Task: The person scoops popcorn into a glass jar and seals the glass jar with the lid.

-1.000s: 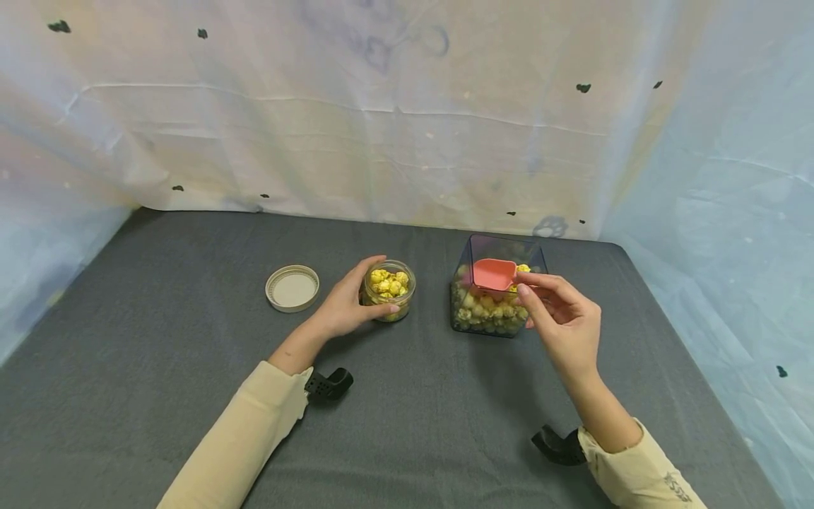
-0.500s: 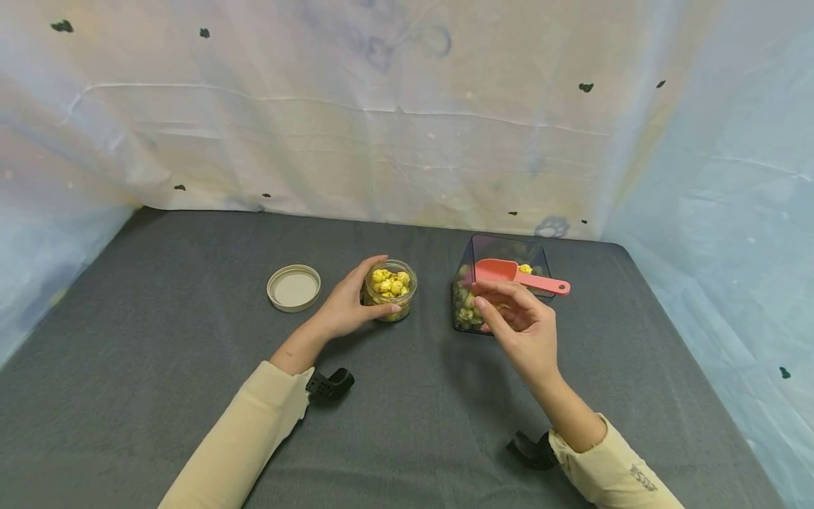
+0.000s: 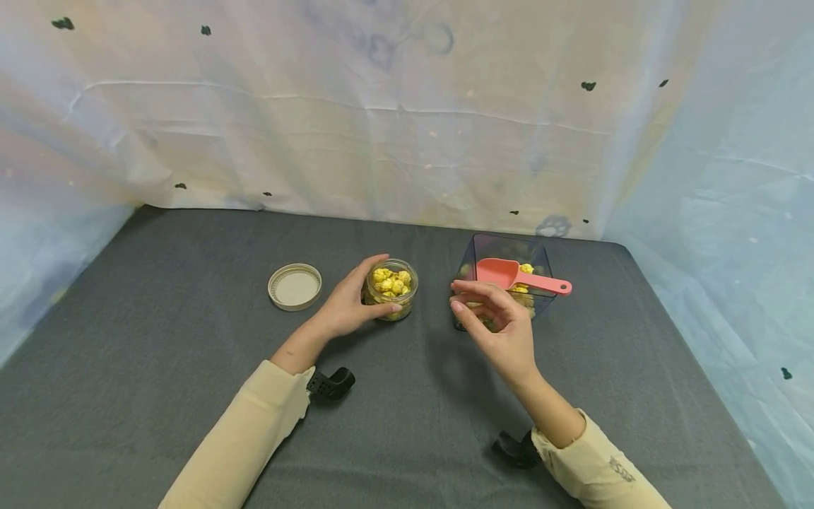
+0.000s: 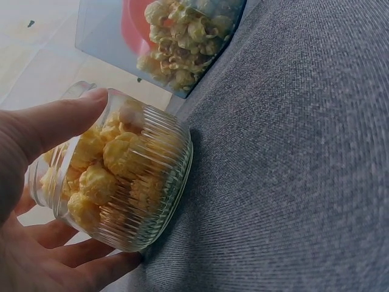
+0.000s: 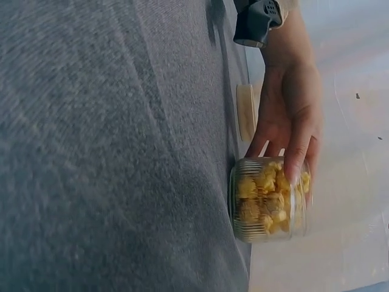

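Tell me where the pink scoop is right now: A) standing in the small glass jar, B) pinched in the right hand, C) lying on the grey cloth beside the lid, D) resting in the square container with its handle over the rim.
D: the pink scoop lies in the square container with its handle sticking out over the right rim, while the right hand hovers in front, holding nothing.

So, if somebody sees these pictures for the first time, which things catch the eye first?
Probably the yellow popcorn: a small glass jar full of it stands at the middle of the grey table, gripped by the left hand. To its right, a pink scoop lies in a clear square box of more popcorn, with the right hand empty just in front. A beige lid lies left of the jar.
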